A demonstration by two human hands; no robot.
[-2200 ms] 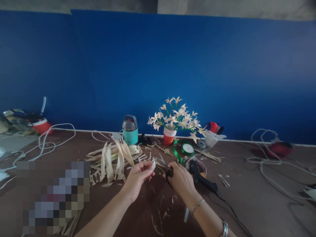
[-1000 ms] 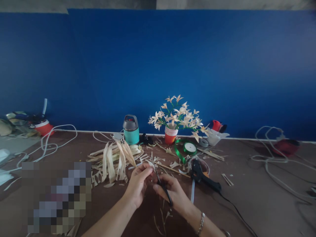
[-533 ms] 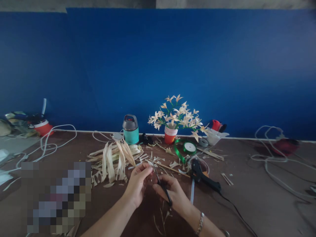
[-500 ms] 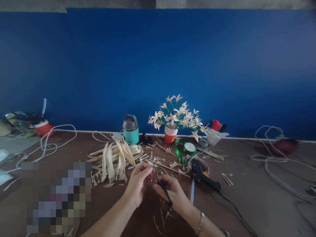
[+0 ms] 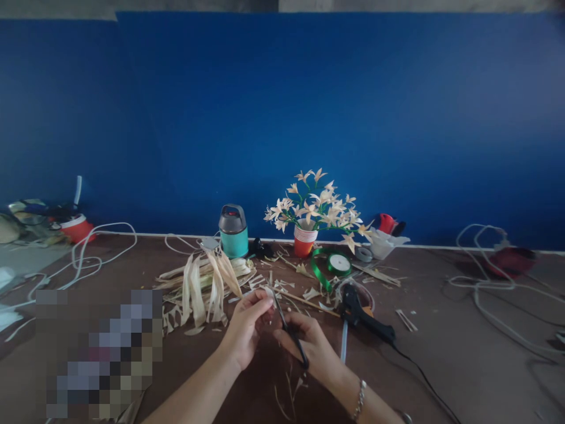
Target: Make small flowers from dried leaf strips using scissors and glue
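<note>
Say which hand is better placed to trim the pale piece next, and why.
Probably the right hand: it holds the scissors, with the blades up beside the pale piece, which the left hand pinches.

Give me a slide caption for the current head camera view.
Left hand pinching a pale piece beside scissors held in the right hand, a red cup of flowers behind.

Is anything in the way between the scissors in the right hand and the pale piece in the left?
Nothing visible. The blades of the scissors in the right hand lie right alongside the pale piece in the left hand.
</note>
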